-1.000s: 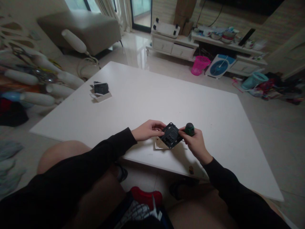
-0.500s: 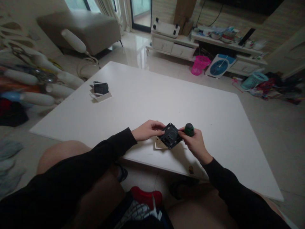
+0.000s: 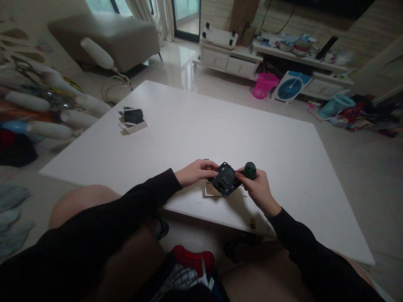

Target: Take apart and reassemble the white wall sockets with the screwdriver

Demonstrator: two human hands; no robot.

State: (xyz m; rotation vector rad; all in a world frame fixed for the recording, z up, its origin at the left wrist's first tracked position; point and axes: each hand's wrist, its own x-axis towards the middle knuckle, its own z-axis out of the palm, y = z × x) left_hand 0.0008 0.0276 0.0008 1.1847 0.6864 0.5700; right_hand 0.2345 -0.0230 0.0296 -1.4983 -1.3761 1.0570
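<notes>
A square black plastic plate (image 3: 225, 179) with slots and small holes is held tilted above the table's near edge. My left hand (image 3: 201, 172) is closed on its left corner, thumb on top. My right hand (image 3: 256, 184) pinches the right corner between thumb and finger. That same hand also keeps a screwdriver with a green and black handle (image 3: 250, 170) upright in its grasp; the shaft is hidden. Partly covered by the black plate, a white square piece (image 3: 211, 191) lies on the table beneath. A small brass-coloured piece (image 3: 252, 223) rests by the near edge.
On the white table (image 3: 201, 126), black plates (image 3: 134, 116) lie with white frames (image 3: 135, 128) at the far left. White-handled items (image 3: 52, 130) crowd the left side. Beyond stand a pink basket (image 3: 264, 86) and a blue and white fan (image 3: 289, 87).
My left hand's fingers have shifted very slightly at the plate's corner. The plate, the screwdriver and my right hand look almost unmoved.
</notes>
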